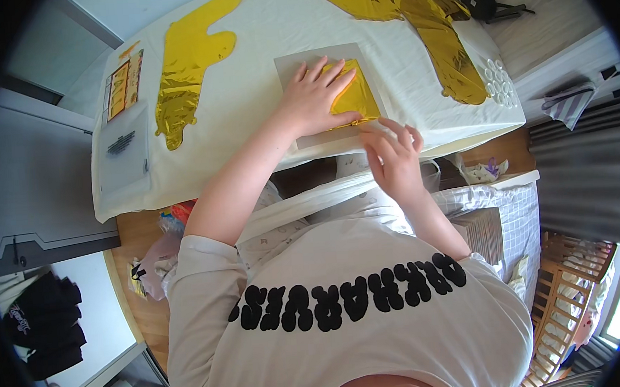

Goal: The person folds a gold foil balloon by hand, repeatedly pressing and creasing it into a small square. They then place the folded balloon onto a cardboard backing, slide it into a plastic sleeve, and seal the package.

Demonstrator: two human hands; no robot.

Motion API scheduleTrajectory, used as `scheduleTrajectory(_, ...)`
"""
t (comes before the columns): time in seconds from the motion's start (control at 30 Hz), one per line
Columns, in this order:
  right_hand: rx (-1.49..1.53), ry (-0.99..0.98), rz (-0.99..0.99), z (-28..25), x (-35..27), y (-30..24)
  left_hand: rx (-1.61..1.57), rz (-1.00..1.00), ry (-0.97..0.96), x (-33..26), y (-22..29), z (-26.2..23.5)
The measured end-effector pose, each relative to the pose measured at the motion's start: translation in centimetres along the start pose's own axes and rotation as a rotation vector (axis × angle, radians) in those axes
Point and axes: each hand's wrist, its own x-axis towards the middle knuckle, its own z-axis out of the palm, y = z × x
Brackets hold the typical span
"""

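A folded piece of shiny gold foil (358,95) lies on a grey board (289,68) near the table's front edge. My left hand (318,99) presses flat on the foil and board, fingers spread, covering part of the foil. At the foil's lower right corner is my right hand (394,154), its fingers curled together. Whatever sits between those fingertips is too small to make out. Left of the board lies a flat, uninflated gold foil balloon (191,55). More flat gold foil balloons (443,47) lie at the back right, partly overlapping.
The table has a white cloth (252,62). Along its left side are a printed card (124,84) and a clear bag with dark thin pieces (121,152). White rings (500,82) lie at the right edge, near a black stand-like object (481,2). A wooden crib (567,284) stands lower right.
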Motion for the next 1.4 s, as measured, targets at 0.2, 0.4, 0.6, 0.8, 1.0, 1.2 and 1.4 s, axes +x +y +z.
scheduleTrajectory(0.2, -0.029, 0.025, 0.04, -0.7, 2.4, 2.0, 0.029, -0.01, -0.026, 0.0, -0.1, -0.2)
scheduleTrajectory(0.4, -0.018, 0.0, 0.027, -0.7, 1.9, 3.0, 0.017, 0.002, -0.09, -0.1, 0.1, -1.2)
scheduleTrajectory(0.6, -0.024, 0.003, 0.045, -0.5, 1.6, 3.1, -0.016, 0.011, -0.087, -0.2, -0.4, -0.7)
scheduleTrajectory(0.8, 0.068, -0.054, 0.083, -0.9, 1.7, 3.5, -0.029, -0.008, -0.032, 0.0, -0.6, 0.1)
scheduleTrajectory(1.0, 0.443, -0.081, 0.206, -3.1, 2.1, 5.1, -0.002, 0.003, -0.09, 0.2, 0.5, -1.5)
scheduleTrajectory(1.2, -0.12, 0.472, 0.631, -8.0, -0.4, 18.5, -0.024, -0.024, -0.088, 0.0, 0.1, -1.3)
scheduleTrajectory(1.4, -0.443, 0.36, 0.745, -11.3, -3.2, 26.2, -0.032, -0.044, -0.154, 0.3, 0.8, -2.4)
